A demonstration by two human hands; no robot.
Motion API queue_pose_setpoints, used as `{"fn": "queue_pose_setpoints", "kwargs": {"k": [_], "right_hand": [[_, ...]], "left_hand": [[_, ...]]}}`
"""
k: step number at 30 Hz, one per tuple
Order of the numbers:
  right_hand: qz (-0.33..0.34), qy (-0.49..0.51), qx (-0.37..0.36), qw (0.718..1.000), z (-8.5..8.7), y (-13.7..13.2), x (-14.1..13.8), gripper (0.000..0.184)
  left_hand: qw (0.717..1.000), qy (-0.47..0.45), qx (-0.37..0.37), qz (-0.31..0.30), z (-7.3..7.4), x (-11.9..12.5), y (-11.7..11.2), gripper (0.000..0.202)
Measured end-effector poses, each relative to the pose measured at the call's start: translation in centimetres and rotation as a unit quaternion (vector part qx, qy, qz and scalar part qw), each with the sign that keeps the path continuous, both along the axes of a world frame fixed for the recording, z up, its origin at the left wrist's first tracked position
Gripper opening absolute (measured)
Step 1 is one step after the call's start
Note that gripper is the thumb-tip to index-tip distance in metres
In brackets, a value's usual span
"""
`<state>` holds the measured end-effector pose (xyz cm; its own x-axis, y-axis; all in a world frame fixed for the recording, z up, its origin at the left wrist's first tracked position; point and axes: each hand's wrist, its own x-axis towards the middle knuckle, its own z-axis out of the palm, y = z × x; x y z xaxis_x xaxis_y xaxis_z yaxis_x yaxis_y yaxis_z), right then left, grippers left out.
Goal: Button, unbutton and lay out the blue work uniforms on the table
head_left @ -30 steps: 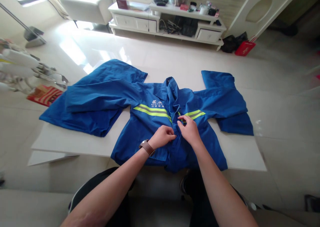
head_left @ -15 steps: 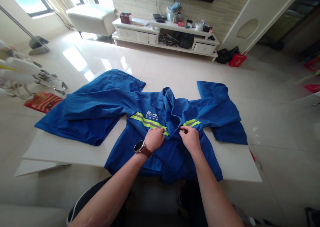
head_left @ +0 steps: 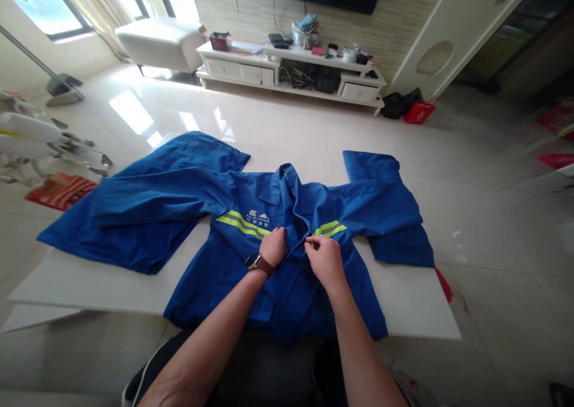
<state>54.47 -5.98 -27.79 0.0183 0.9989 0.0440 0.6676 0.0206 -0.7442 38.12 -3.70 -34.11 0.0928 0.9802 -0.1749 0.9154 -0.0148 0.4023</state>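
A blue work jacket [head_left: 242, 263] lies spread on the white table, its collar away from me and its sleeves out to both sides. Yellow-green reflective strips [head_left: 330, 228] cross its chest, and a white printed logo [head_left: 258, 218] sits above the strip on the left. My left hand [head_left: 273, 247], with a watch [head_left: 253, 260] at its wrist, is closed on the front edge beside the opening. Across the opening, my right hand [head_left: 323, 256] pinches the other front edge with thumb and forefinger. The cloth between my fingertips is mostly hidden.
The white table [head_left: 112, 284] shows at the jacket's sides and ends near my legs. A red striped bag [head_left: 60, 192] is at the left. Beyond the tiled floor stand a low TV cabinet [head_left: 233, 71] and a white padded seat [head_left: 159, 42]. A red bag [head_left: 419, 112] rests by the wall.
My left hand has moved inward to the front opening, now covering the inner end of the left strip. The right hand keeps its pinch. The whole view has shifted slightly.
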Motion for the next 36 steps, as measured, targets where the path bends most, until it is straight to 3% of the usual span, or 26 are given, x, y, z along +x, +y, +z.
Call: {"fn": "queue_pose_setpoints", "kwargs": {"k": [5, 8, 11, 14, 18, 24, 36], "right_hand": [[-0.028, 0.013, 0.032, 0.999, 0.4, 0.1, 0.2, 0.022], [-0.057, 0.074, 0.050, 0.994, 1.1, 0.2, 0.2, 0.022], [-0.067, 0.162, 0.063, 0.983, 1.7, 0.1, -0.2, 0.023], [-0.037, 0.206, 0.057, 0.976, 1.9, 0.0, -0.9, 0.022], [-0.006, 0.189, 0.052, 0.981, 1.6, 0.0, -1.6, 0.020], [-0.006, 0.165, 0.046, 0.985, 0.9, 0.3, -1.9, 0.021], [0.023, 0.077, 0.072, 0.994, 0.8, 0.4, -2.4, 0.017]], "left_hand": [[0.978, -0.170, 0.092, 0.081, 1.4, -1.0, 0.6, 0.009], [0.919, -0.320, 0.185, 0.138, 3.4, -1.1, 0.6, 0.011], [0.879, -0.401, 0.234, 0.110, 4.7, -0.9, 0.0, 0.011], [0.883, -0.424, 0.187, 0.079, 4.9, -0.8, -0.6, 0.011], [0.903, -0.404, 0.138, 0.046, 5.1, -0.8, -0.9, 0.008], [0.900, -0.416, 0.113, 0.062, 6.0, -0.8, -1.2, 0.010], [0.886, -0.454, 0.070, 0.067, 4.8, -1.0, -1.5, 0.012]]}}
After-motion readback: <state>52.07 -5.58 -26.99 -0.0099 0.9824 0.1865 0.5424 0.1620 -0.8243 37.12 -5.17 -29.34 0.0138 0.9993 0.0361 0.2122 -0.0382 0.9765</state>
